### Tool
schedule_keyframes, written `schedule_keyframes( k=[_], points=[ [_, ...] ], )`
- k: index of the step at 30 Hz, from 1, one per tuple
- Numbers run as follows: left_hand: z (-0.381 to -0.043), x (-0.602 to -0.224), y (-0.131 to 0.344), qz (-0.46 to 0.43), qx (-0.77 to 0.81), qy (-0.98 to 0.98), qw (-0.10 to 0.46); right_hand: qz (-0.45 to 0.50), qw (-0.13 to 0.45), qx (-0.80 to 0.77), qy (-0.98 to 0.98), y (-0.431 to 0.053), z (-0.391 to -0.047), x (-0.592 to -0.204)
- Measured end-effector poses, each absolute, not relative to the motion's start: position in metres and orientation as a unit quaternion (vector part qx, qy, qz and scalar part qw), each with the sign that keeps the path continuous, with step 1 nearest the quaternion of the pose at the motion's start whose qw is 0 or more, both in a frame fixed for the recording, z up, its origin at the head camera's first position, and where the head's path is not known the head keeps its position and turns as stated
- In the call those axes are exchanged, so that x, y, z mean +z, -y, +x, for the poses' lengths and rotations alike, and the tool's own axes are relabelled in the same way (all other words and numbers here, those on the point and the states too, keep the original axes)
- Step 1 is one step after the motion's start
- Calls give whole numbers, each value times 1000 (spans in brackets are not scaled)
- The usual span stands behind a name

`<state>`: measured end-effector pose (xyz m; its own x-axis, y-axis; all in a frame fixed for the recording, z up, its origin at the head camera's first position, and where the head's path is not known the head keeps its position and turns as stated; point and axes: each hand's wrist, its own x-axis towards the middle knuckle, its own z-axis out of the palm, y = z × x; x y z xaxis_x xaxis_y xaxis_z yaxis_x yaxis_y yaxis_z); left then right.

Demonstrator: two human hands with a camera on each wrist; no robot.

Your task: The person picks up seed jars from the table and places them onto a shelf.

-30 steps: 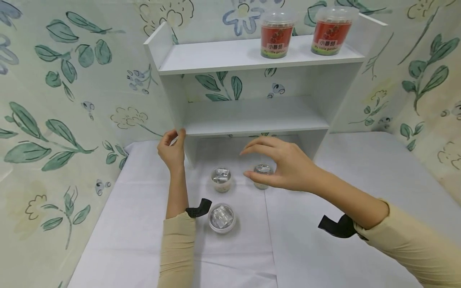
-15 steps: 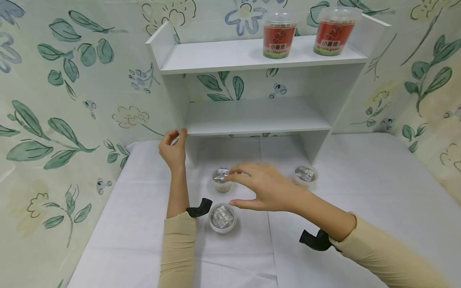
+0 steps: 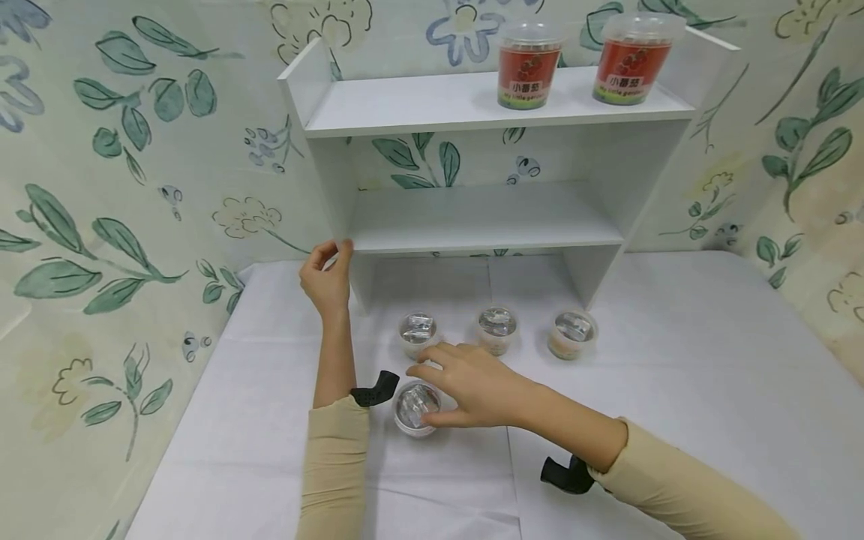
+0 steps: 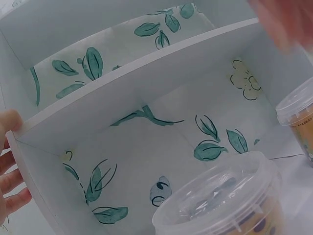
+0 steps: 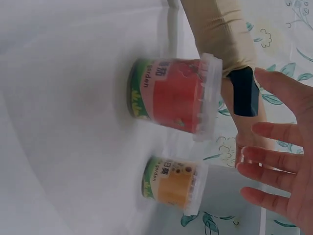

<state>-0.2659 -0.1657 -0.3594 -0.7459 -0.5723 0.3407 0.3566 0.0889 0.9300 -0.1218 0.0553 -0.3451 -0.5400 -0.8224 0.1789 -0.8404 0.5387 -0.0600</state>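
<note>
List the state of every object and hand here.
Shelf unit, upright
Front cup, upright, lidded
Back left cup, upright, lidded
Back middle cup, upright, lidded
Back right cup, upright, lidded
Top left cup, upright, lidded
Top right cup, upright, lidded
Left hand, gripping shelf unit
Right hand, open, empty

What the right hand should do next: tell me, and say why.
Probably close the right hand around the nearest red-labelled cup: its thumb and fingers are spread near that cup's lid without gripping it, and two similar cups stand on the top shelf.
</note>
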Motion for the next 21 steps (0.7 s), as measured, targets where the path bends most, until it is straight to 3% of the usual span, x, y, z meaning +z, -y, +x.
schedule_keyframes(
  k=[21],
  points=[
    [-265,-359,165,81,-669,651,348,465,30,23,885,-34,-113,-376]
  ],
)
